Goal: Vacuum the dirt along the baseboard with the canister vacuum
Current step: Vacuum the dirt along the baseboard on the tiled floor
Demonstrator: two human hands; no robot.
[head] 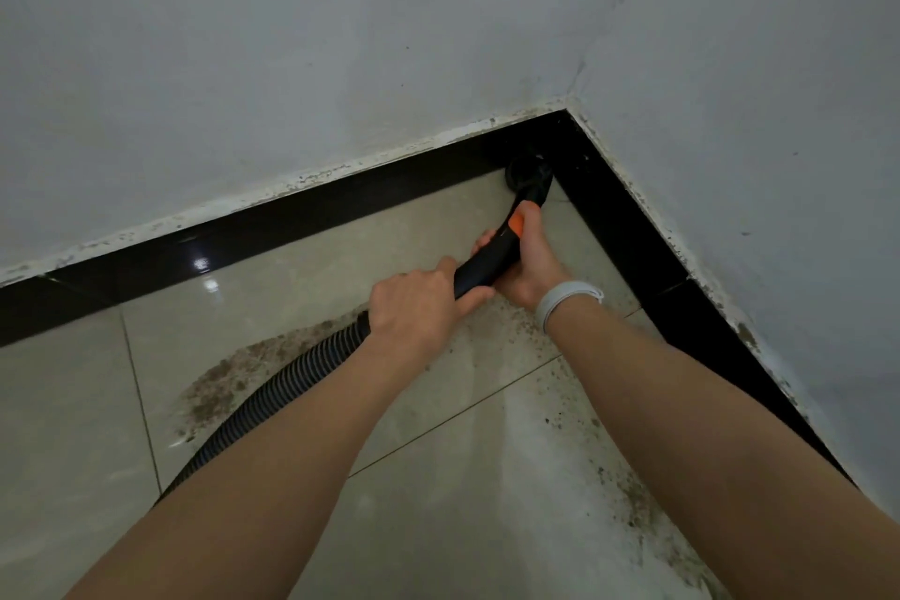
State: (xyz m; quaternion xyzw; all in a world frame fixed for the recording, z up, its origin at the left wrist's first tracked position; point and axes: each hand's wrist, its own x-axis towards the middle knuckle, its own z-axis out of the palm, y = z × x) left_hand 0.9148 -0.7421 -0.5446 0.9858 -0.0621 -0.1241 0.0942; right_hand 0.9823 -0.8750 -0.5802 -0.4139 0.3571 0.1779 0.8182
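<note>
Both my hands hold the vacuum's black handle tube [482, 266], which has an orange part near its front. My left hand [419, 307] grips its rear end, where the ribbed black hose [272, 400] joins. My right hand [528, 258] grips it further forward, thumb by the orange part. The round black nozzle [523, 173] sits on the floor in the corner, against the black baseboard [302, 217]. Brown dirt [229, 380] lies scattered on the tiles by the hose, and more dirt [628, 497] runs along the right baseboard [682, 278]. The canister is out of view.
Two white walls [341, 39] meet at the corner above the nozzle. Beige glossy floor tiles [63, 404] spread to the left and toward me. The hose trails off to the lower left under my left forearm. A white band sits on my right wrist [565, 302].
</note>
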